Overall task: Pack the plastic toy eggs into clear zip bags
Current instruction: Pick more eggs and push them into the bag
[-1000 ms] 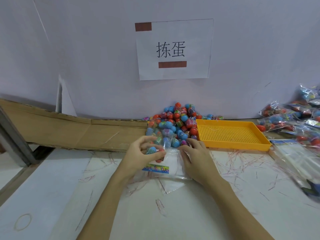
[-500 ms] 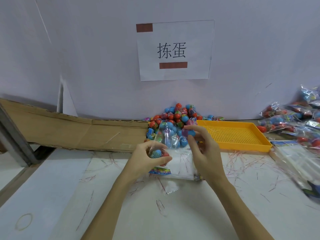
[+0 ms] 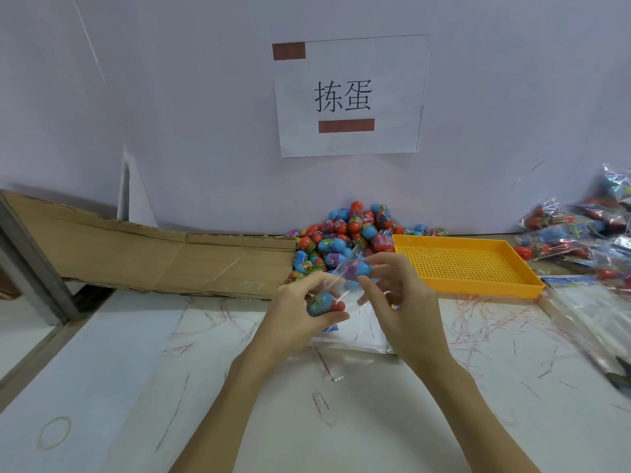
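A heap of red and blue plastic toy eggs (image 3: 345, 233) lies against the back wall. In front of it my left hand (image 3: 300, 315) grips a blue egg (image 3: 321, 303) together with the edge of a clear zip bag (image 3: 341, 285). My right hand (image 3: 399, 302) pinches another blue egg (image 3: 358, 269) at the bag's mouth, just above my left hand. A stack of flat clear bags (image 3: 355, 339) lies under both hands on the white table.
An orange perforated tray (image 3: 464, 264) sits right of the heap. Filled bags (image 3: 580, 233) pile up at the far right, with flat clear bags (image 3: 587, 308) in front of them. A cardboard sheet (image 3: 143, 250) lies at the back left. Thin red strips litter the table.
My right hand picked an egg from the heap and brought it down to the bag's mouth. My left hand lifted the bag and its egg slightly off the stack.
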Tool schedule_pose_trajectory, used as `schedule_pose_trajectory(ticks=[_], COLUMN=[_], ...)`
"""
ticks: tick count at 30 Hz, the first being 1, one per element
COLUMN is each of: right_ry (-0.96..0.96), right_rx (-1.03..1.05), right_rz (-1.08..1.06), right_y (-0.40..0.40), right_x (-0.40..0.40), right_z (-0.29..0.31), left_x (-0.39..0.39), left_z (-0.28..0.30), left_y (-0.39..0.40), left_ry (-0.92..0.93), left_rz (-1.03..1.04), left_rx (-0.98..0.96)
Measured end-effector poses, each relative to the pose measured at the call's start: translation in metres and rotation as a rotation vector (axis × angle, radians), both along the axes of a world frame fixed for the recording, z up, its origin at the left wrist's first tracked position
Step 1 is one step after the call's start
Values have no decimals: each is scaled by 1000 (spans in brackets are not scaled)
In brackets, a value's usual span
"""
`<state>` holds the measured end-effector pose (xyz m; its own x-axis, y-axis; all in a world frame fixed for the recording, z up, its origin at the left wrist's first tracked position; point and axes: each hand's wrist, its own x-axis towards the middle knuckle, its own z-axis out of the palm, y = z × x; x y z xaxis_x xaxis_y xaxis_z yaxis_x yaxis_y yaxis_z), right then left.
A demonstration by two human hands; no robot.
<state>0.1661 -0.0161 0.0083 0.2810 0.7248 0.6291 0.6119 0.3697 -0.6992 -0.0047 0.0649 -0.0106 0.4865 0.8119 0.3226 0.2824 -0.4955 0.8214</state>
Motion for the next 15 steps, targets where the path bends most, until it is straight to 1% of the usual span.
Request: schedule_pose_trajectory(ticks=[4,13,15], right_ry=[-50,-137,-167], right_rx=[-84,-142,-126], right_rz=[31,11,44], right_y=[-2,2,2], right_x=[2,-1,0], right_z=[-1,-10,-11], left_x=[-1,-1,-1], left_z=[-2,0,-1], left_y=[1,-2,-3], left_ry=[-14,44,46], left_rz=[-13,-27,-43], left_rx=[41,134,149])
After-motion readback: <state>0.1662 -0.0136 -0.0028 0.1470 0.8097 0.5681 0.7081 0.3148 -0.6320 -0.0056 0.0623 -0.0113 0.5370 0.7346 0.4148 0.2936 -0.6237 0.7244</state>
